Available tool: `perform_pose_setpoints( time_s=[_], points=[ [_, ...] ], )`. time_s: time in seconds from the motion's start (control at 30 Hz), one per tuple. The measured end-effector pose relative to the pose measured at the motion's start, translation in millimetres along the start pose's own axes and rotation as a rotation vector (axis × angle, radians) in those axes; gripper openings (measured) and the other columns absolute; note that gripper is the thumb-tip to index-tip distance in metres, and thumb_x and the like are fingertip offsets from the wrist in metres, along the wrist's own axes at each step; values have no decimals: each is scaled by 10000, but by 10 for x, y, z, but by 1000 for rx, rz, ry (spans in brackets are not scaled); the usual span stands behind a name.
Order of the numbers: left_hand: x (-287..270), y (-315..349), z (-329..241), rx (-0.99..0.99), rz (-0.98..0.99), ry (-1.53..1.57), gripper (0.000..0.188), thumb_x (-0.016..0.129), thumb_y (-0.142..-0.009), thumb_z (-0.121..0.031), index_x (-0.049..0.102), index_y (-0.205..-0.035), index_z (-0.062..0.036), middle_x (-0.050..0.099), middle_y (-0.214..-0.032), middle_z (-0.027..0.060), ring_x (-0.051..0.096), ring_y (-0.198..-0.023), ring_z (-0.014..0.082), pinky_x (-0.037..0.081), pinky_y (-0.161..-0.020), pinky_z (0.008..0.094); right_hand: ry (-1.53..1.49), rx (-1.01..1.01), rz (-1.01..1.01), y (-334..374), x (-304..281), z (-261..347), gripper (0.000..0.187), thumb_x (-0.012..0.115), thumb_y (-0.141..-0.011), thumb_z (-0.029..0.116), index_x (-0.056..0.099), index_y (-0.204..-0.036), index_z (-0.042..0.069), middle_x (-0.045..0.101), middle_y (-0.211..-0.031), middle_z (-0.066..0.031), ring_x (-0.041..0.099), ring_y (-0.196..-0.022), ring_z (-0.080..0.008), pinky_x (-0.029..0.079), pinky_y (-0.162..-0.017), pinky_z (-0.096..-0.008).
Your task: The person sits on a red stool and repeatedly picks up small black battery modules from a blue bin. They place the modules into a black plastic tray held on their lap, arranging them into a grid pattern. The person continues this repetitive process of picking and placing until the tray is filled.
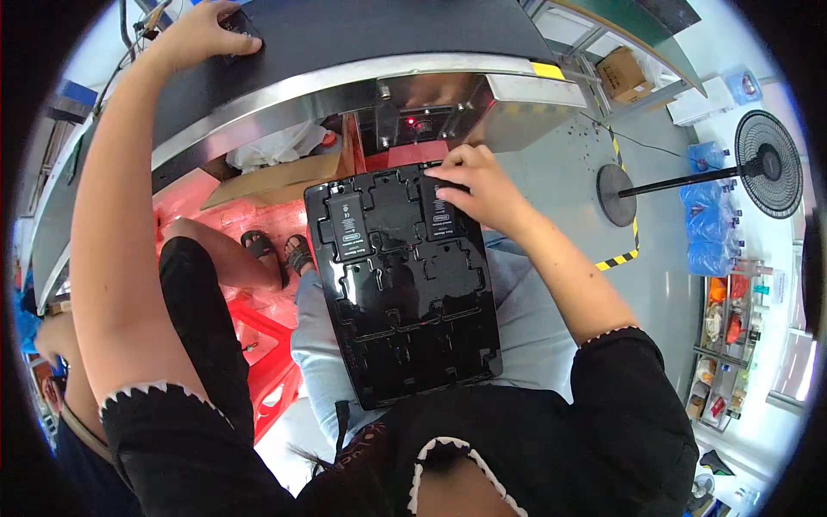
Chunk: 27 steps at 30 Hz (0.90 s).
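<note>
A black moulded tray point(405, 293) lay across the person's lap, its far end tucked under the steel-edged bench point(345, 86). It looked like thin formed plastic: light, glossy and likely slippery, and apt to flex if lifted by one corner, so a grip on both long edges would probably suit it best. Two of its recesses at the far end were filled. One flat black device point(348, 226) sat in the pocket at about 11 o'clock of the tray; a second black device point(441, 222) sat in the pocket at about 1 o'clock. These seemed rigid, smooth and small enough to be pinched by their side edges.

The right hand point(478, 185) rested on that second device, its fingers point(444, 171) spread and laid flat, pressing on the top face rather than wrapped around anything. The left hand point(207, 34) reached well away to about 11 o'clock of the picture, on top of the bench, curled over a small dark object point(241, 26); whether it actually gripped it could not be told. The remaining pockets toward the person's body were vacant.
</note>
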State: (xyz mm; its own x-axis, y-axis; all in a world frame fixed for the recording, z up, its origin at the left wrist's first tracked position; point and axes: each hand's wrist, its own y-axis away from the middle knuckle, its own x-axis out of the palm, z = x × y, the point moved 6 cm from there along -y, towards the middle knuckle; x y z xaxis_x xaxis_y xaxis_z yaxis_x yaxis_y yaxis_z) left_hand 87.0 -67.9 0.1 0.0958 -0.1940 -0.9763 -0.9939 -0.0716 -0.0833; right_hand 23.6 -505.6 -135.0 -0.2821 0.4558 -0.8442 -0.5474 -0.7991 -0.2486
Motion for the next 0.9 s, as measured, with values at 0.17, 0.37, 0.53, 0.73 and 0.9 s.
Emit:
perform_pose_setpoints(
  time_s=[0.17, 0.37, 0.53, 0.73, 0.9],
  points=[
    [-310, 975, -1657, 346, -490, 32, 788, 816, -701, -334, 518, -1376, -55, 544, -1259, 164, 508, -1235, 297, 369, -1080, 403, -40, 65, 76, 55, 27, 68, 491, 803, -704, 294, 694, -1142, 99, 597, -1083, -43, 500, -1044, -274, 436, -907, -398],
    [538, 1900, -2793, 477, -62, 292, 872, 859, -568, -161, 504, -1357, -51, 473, -1259, 188, 499, -1184, 366, 412, -1021, 428, 21, -23, 32, 129, -76, 233, 557, 794, -734, 272, 625, -1225, 73, 593, -1154, -83, 514, -1102, -306, 422, -960, -420],
    [1501, 1848, -2475, 359, 47, 314, 805, 858, -609, -222, 523, -1314, -24, 491, -1246, 166, 463, -1216, 372, 367, -1067, 468, -26, 40, -16, 345, -232, 187, 465, 762, -772, 210, 639, -1195, 63, 582, -1186, -106, 516, -1121, -306, 434, -951, -413],
    [1787, 1936, -2344, 283, -98, 372, 655, 796, -727, -274, 559, -1299, -59, 530, -1204, 138, 459, -1232, 357, 277, -1132, 563, -316, 18, -81, 149, -807, 540, 327, 725, -824, 121, 675, -1142, 63, 628, -1119, -94, 594, -1024, -232, 487, -853, -339],
    [1799, 2001, -2410, 252, -143, 454, 541, 768, -750, -179, 595, -1251, -68, 526, -1246, 130, 427, -1311, 380, 270, -1137, 572, -289, -285, -512, -733, -1485, 916, 132, 688, -864, 138, 712, -951, 42, 689, -922, -70, 632, -793, -173, 503, -697, -284]
  ],
)
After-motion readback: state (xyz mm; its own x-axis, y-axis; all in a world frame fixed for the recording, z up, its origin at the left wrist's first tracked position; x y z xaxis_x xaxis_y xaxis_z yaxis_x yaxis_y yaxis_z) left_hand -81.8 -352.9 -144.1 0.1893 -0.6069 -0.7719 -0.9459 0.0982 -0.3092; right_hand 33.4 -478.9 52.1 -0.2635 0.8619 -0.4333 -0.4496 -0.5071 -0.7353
